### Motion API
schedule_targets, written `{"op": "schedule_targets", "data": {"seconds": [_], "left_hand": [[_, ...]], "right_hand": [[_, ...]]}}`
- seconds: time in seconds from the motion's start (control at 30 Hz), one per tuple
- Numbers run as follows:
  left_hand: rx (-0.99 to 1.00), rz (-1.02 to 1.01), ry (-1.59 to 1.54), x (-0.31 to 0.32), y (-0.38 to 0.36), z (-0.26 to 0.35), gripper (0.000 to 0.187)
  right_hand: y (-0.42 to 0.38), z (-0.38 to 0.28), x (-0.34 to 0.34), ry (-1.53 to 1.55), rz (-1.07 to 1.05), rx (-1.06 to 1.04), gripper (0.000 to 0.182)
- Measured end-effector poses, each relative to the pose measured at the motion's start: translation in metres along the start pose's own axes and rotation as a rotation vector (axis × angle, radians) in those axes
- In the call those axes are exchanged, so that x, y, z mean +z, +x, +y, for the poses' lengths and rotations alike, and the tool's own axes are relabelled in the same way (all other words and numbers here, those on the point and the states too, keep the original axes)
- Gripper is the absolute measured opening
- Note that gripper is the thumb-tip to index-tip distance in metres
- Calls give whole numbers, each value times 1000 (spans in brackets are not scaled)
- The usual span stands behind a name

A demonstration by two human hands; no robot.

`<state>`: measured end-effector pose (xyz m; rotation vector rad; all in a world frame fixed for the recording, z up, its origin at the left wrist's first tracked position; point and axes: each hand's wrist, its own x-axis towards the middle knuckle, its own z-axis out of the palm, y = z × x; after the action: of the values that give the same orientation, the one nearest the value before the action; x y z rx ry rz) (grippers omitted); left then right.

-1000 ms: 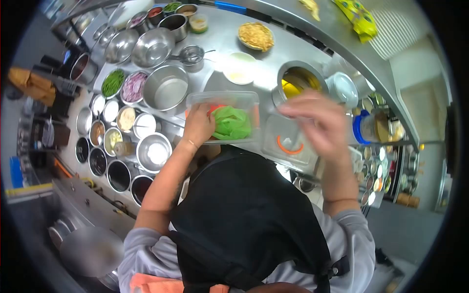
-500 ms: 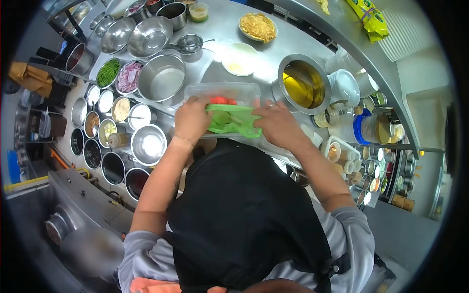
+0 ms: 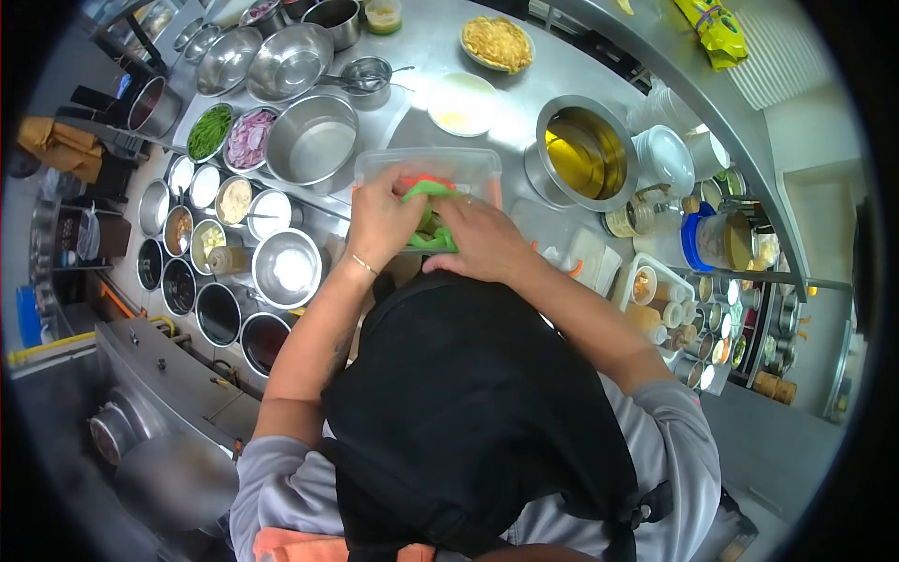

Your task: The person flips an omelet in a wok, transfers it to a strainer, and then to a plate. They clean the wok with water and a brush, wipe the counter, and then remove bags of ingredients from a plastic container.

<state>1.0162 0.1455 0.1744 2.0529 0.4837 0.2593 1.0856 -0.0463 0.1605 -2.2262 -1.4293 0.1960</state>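
A clear rectangular plastic container (image 3: 478, 161) is in front of me at the counter's near edge. Both hands are over it, gathering a bright green plastic bag (image 3: 440, 242). My left hand (image 3: 386, 217) pinches the bag's left side. From the right, my right hand (image 3: 479, 236) is closed on the bag's other side, fingertips near the left hand. Something red (image 3: 423, 180) shows behind the fingers inside the container. Most of the bag's contents are hidden by my hands; a bit of pale green shows between them.
A large pot of yellow oil (image 3: 581, 155) stands to the right, behind a clear lid (image 3: 543, 225). Leftward are a steel pot (image 3: 314, 140), sliced red onion (image 3: 250, 140) and chopped greens (image 3: 210, 133). A white plate (image 3: 463, 105) and a bowl of fried food (image 3: 496, 43) sit farther back.
My right hand has moved left, close to my left hand. The green bag, spread wide across the container before, is now bunched between both hands.
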Motion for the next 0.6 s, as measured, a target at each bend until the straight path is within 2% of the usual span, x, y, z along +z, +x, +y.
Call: {"op": "schedule_targets", "data": {"seconds": [0.03,0.1,0.13,0.17,0.23,0.27,0.3,0.33,0.37,0.4,0.43,0.5,0.53,0.57,0.6], "left_hand": [[3,39,-99,1,4,-2,31],[2,89,-191,-2,15,-1,32],[-12,4,-335,-4,20,0,31],[-20,-81,-480,-8,24,2,31],[24,-150,-463,-30,23,22,34],[133,11,-454,-44,27,26,34],[243,173,-443,-55,29,25,34],[160,170,-580,-67,31,17,37],[79,164,-716,-79,33,7,40],[31,137,-735,-82,35,-11,49],[40,131,-735,-72,37,-22,49],[-113,-24,-990,-51,41,-33,58],[-132,-135,-1066,-31,41,-29,67],[-119,-148,-1069,-15,43,-12,67],[-193,-291,-1246,0,47,7,67]], "right_hand": [[2,0,0,1,0,-3,83],[12,-3,-1,-94,321,-1,96],[20,-9,-2,-16,432,97,71],[32,1,-4,-11,430,87,71],[50,33,-15,55,-87,302,41],[55,30,-31,52,-88,301,41],[63,18,-61,83,65,215,35],[70,6,-91,114,219,131,32],[74,-2,-119,165,248,98,28],[75,-9,-140,219,276,70,25],[80,-12,-155,214,285,71,25],[88,-12,-177,357,346,-48,22],[89,-10,-182,346,354,-42,22],[91,-10,-185,376,345,-9,22],[95,-10,-191,404,340,21,22]]}}
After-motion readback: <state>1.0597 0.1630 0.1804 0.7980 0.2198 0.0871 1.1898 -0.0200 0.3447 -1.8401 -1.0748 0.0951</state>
